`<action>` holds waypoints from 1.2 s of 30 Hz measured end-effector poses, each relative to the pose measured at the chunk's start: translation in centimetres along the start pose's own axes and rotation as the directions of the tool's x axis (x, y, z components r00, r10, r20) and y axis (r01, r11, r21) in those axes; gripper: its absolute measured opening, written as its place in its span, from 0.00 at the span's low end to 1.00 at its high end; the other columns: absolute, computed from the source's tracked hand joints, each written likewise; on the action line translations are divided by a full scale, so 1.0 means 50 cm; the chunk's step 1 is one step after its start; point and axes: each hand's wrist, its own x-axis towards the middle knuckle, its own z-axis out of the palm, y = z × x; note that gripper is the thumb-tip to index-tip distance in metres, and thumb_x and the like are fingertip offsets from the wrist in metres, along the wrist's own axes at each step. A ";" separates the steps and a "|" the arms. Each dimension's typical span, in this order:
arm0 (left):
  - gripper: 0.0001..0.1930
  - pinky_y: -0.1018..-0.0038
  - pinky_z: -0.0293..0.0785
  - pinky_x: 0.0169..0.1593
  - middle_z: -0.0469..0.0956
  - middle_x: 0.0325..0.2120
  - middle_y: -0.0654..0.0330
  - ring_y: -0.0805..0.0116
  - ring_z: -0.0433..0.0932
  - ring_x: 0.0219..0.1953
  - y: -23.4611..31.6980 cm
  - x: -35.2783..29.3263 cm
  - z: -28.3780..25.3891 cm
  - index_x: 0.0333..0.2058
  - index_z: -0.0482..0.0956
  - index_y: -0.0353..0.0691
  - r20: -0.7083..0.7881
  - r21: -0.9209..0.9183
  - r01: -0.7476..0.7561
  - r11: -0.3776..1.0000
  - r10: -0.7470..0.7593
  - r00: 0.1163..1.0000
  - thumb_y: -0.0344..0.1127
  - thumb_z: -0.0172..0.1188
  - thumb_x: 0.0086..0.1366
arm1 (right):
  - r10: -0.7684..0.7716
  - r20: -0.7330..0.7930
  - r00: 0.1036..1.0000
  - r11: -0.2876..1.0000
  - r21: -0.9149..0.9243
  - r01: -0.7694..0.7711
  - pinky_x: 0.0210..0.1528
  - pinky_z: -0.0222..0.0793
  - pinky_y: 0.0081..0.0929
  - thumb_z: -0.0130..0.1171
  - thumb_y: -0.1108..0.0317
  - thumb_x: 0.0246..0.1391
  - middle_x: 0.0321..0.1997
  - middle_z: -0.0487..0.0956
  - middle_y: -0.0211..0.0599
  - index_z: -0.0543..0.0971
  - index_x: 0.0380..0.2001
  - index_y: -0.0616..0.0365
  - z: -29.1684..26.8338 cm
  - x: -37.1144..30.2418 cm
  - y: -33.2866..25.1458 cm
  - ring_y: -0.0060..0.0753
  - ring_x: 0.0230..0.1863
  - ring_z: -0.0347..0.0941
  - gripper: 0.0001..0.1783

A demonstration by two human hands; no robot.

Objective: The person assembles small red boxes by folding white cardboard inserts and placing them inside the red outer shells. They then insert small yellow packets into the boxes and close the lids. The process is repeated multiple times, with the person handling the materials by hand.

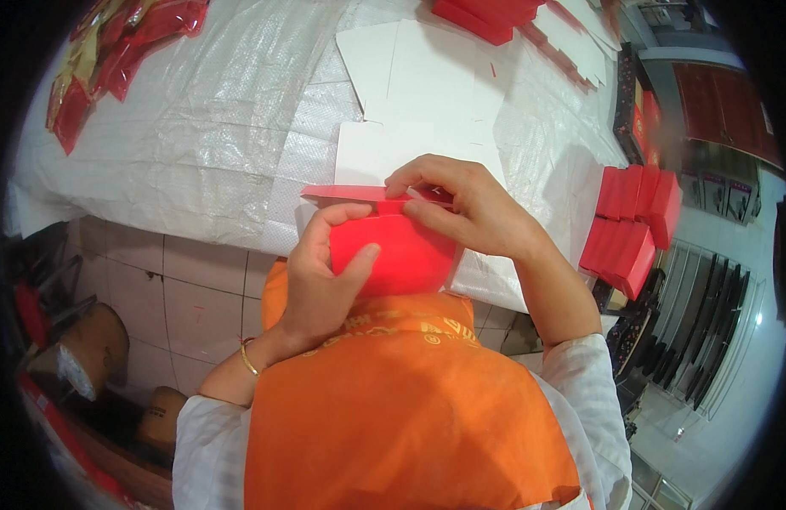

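Observation:
I hold a red cardboard box piece [401, 255] in front of my chest, at the near edge of a table. My left hand [320, 276] wraps around its left side, thumb pressed on the red face. My right hand [465, 208] pinches the upper edge of the red piece, where a thin red flap [342, 193] sticks out to the left. Flat white card blanks [418, 93] lie on the table just beyond my hands. I wear an orange vest [401, 408] over white sleeves.
The table is covered with a white woven plastic sheet [214, 127]. Red and gold bags [112, 51] lie at its far left. Stacks of red boxes [631, 225] stand at the right edge, more red boxes [486, 15] at the back. Tiled floor and brown bundles [91, 344] lie lower left.

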 end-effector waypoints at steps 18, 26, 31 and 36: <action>0.19 0.74 0.69 0.59 0.74 0.51 0.57 0.71 0.72 0.55 -0.003 -0.003 -0.006 0.53 0.71 0.31 0.027 -0.061 0.018 0.998 -0.017 1.000 0.21 0.60 0.63 | -0.038 -0.039 0.999 0.991 0.129 0.042 0.48 0.72 0.23 0.55 0.77 0.62 0.49 0.81 0.38 0.81 0.42 0.62 0.011 -0.015 0.008 0.26 0.46 0.77 0.08; 0.18 0.77 0.71 0.56 0.74 0.51 0.57 0.74 0.72 0.53 -0.008 -0.004 -0.008 0.52 0.71 0.32 0.018 -0.085 0.046 0.995 -0.045 0.999 0.21 0.60 0.63 | -0.068 -0.117 0.991 0.997 0.019 0.071 0.44 0.73 0.22 0.55 0.80 0.58 0.48 0.81 0.37 0.82 0.41 0.60 0.023 -0.021 -0.014 0.27 0.43 0.78 0.10; 0.18 0.78 0.72 0.54 0.74 0.50 0.58 0.76 0.73 0.52 -0.002 -0.003 -0.009 0.52 0.71 0.32 0.036 -0.135 0.070 0.988 -0.065 0.997 0.21 0.60 0.63 | -0.101 -0.198 0.975 0.993 0.033 0.110 0.39 0.75 0.25 0.60 0.74 0.57 0.45 0.82 0.38 0.81 0.39 0.59 0.037 -0.026 -0.001 0.32 0.37 0.79 0.07; 0.17 0.79 0.73 0.53 0.75 0.49 0.58 0.76 0.74 0.51 -0.006 -0.006 -0.007 0.52 0.72 0.32 0.026 -0.182 0.100 0.978 -0.097 0.995 0.21 0.60 0.64 | -0.048 -0.198 0.979 0.994 0.090 0.067 0.41 0.75 0.22 0.58 0.80 0.56 0.47 0.82 0.37 0.82 0.40 0.60 0.040 -0.036 -0.006 0.26 0.40 0.78 0.09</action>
